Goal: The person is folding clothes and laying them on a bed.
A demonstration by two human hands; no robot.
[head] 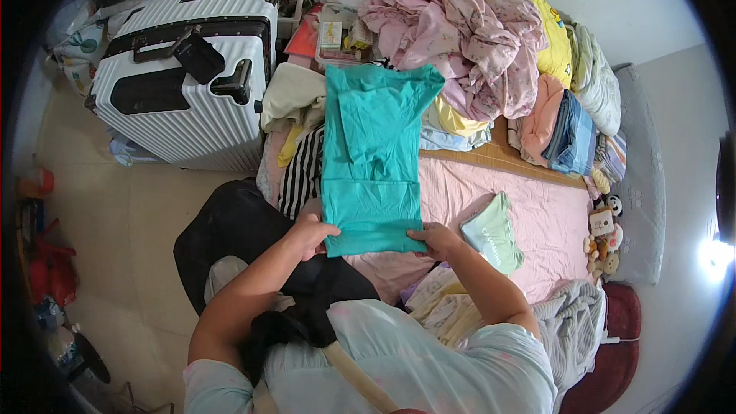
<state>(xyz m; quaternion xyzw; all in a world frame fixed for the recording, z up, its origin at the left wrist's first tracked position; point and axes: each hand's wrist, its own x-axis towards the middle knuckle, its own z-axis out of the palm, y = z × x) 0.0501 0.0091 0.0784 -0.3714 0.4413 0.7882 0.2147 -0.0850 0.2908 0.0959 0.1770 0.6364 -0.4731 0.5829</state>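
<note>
A teal short-sleeved shirt (374,144) lies in front of me, its sides turned in and its lower part folded up in a band. My left hand (310,234) pinches the near left corner of the cloth between thumb and fingers. At the near right corner, my right hand (438,240) grips the edge the same way. Both hands' lower fingers are hidden under the fabric. A folded light green garment (493,233) with writing on it rests on the pink bed sheet (552,224), to the right of my right hand.
A white ribbed suitcase (190,98) stands at the left, a black bag (224,230) below it. Floral pink bedding (454,29) is heaped at the back, beside a clear plastic box (339,56). Folded jeans (569,132) and small plush toys (601,241) are at the right.
</note>
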